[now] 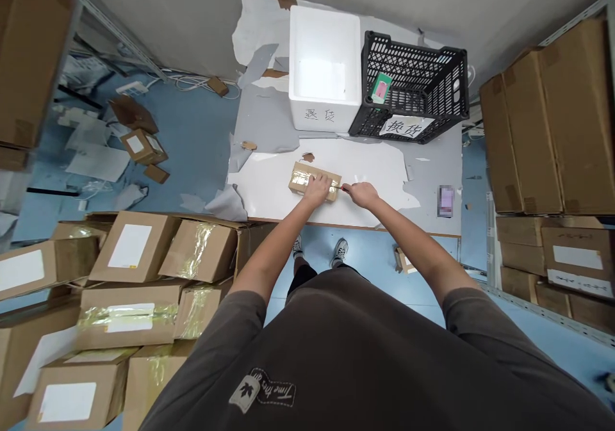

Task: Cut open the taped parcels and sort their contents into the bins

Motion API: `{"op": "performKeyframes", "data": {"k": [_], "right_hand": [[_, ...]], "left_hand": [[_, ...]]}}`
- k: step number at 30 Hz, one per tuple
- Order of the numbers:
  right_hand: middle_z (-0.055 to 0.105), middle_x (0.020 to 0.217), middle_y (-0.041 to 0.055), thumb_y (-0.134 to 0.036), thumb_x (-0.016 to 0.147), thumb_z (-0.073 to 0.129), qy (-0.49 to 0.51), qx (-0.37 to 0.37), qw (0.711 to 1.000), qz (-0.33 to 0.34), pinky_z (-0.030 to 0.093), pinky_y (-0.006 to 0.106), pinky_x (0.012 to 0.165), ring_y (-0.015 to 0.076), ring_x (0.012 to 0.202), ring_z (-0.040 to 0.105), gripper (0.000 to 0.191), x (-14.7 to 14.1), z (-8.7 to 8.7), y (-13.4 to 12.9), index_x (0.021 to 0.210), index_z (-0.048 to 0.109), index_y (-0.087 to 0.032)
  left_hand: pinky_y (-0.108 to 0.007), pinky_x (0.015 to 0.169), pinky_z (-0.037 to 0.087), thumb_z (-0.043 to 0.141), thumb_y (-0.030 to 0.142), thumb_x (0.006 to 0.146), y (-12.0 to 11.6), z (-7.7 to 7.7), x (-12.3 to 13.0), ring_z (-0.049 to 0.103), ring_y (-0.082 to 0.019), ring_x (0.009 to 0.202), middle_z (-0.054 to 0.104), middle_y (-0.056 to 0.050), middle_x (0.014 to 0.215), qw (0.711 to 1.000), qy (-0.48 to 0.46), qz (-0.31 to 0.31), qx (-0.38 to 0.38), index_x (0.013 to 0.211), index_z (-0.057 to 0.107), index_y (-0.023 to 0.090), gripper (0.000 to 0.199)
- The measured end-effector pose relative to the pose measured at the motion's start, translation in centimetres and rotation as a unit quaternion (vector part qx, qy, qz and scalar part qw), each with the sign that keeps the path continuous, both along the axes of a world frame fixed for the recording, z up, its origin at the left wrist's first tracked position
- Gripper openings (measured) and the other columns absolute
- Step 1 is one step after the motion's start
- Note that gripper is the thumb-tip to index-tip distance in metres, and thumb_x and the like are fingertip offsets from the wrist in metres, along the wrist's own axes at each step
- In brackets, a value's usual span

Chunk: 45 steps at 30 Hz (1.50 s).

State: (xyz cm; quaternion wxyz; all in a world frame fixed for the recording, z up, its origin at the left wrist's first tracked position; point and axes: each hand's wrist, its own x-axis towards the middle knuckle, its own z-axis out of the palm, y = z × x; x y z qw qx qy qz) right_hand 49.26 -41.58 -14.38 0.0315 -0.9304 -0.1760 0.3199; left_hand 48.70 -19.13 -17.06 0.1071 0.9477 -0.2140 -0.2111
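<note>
A small cardboard box [300, 178] with shiny clear tape along its top lies at the front of the table. My left hand [318, 189] is on top of the box, its fingers closed over it and holding it. My right hand [362, 194] is closed round the reddish handle of a small knife [343, 188]. The knife's thin blade points left and meets the right end of the box, close to my left fingertips. Whether the blade is inside the tape I cannot tell.
Behind the box stand a white foam bin [325, 114] and a black plastic crate [408, 123] with a green packet [381, 88] inside. A phone-like item [446, 200] lies at the table's right. Taped cartons [127, 316] are piled at left; shelved cartons [528, 123] stand at right.
</note>
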Motion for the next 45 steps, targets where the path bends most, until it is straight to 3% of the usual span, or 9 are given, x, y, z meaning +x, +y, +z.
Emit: {"op": "performKeyframes", "data": {"k": [5,13,18,23,26,31,34,41,45], "right_hand": [[0.082,0.119,0.0221,-0.032,0.115,0.049,0.008,-0.012,1.0,0.004,0.054,0.047,0.093,0.0376,0.111,0.077,0.037,-1.0,0.3,-0.1,0.144,0.07,-0.026],[0.081,0.122,0.0235,-0.022,0.116,0.041,0.009,-0.041,0.999,-0.02,0.052,0.047,0.093,0.0383,0.113,0.077,0.042,-3.5,0.9,-1.6,0.15,0.065,-0.024],[0.08,0.126,0.0192,-0.04,0.118,0.042,-0.002,0.013,0.99,-0.138,0.053,0.039,0.086,0.0351,0.108,0.076,0.041,-4.8,0.8,-4.1,0.149,0.064,-0.025],[0.081,0.111,0.0097,-0.053,0.12,0.039,0.041,0.108,0.967,-0.226,0.052,0.031,0.079,0.026,0.088,0.075,0.044,-5.0,-0.4,-2.8,0.138,0.068,-0.024],[0.082,0.107,0.0075,-0.053,0.12,0.041,0.05,0.13,0.963,-0.229,0.05,0.031,0.077,0.0256,0.087,0.075,0.042,-4.9,-1.4,-1.7,0.134,0.069,-0.024],[0.082,0.119,0.0112,-0.048,0.119,0.045,0.021,0.091,0.977,-0.194,0.05,0.033,0.081,0.0331,0.114,0.073,0.039,-4.5,-2.4,-1.5,0.138,0.071,-0.027],[0.083,0.119,0.0128,-0.05,0.119,0.044,0.021,0.066,0.98,-0.184,0.051,0.036,0.086,0.0364,0.119,0.072,0.041,-4.2,-2.6,-1.6,0.141,0.071,-0.028],[0.082,0.116,0.0105,-0.049,0.118,0.046,0.036,0.081,0.978,-0.186,0.049,0.035,0.084,0.0345,0.117,0.073,0.037,-3.9,-2.3,-1.8,0.136,0.071,-0.028],[0.08,0.099,0.0049,-0.051,0.117,0.045,0.083,0.131,0.966,-0.205,0.049,0.033,0.076,0.0271,0.085,0.076,0.037,-4.1,-2.1,-2.2,0.126,0.071,-0.027]], "left_hand": [[-0.056,0.117,0.04,0.059,0.01,0.092,-1.0,-0.3,-0.2,0.051,-0.039,0.143,0.062,-0.025,0.148,0.999,0.013,0.028,-0.009,0.14,0.062,0.015,0.048],[-0.054,0.115,0.044,0.075,0.012,0.087,-1.0,-0.8,0.4,0.052,-0.039,0.14,0.064,-0.021,0.146,0.999,0.023,0.019,0.025,0.143,0.06,0.018,0.059],[-0.058,0.12,0.043,0.089,0.02,0.078,-1.5,-1.1,1.1,0.053,-0.042,0.142,0.062,-0.024,0.149,0.999,0.031,0.018,0.027,0.147,0.057,0.017,0.076],[-0.054,0.121,0.043,0.094,0.019,0.074,-1.3,-1.4,1.3,0.053,-0.043,0.145,0.06,-0.024,0.149,0.999,0.041,0.023,0.009,0.138,0.06,0.018,0.073],[-0.049,0.12,0.045,0.086,0.014,0.079,-1.0,-1.4,1.0,0.054,-0.04,0.144,0.061,-0.023,0.146,0.999,0.039,0.023,-0.002,0.136,0.06,0.017,0.063],[-0.048,0.117,0.047,0.078,0.009,0.081,-0.7,-1.3,0.5,0.055,-0.04,0.141,0.061,-0.023,0.144,0.998,0.047,0.029,-0.007,0.135,0.061,0.014,0.058],[-0.049,0.117,0.048,0.076,0.01,0.082,-0.7,-1.2,0.2,0.055,-0.04,0.14,0.061,-0.023,0.143,0.998,0.05,0.029,-0.008,0.134,0.065,0.015,0.054],[-0.059,0.119,0.046,0.075,0.02,0.085,-0.1,-0.5,-0.7,0.048,-0.043,0.149,0.058,-0.02,0.155,1.0,0.0,-0.01,-0.024,0.139,0.07,0.025,0.054],[-0.06,0.122,0.048,0.067,0.013,0.087,-0.3,-0.6,-0.9,0.04,-0.04,0.162,0.05,-0.018,0.17,0.998,-0.023,-0.03,-0.044,0.136,0.07,0.022,0.05]]}}
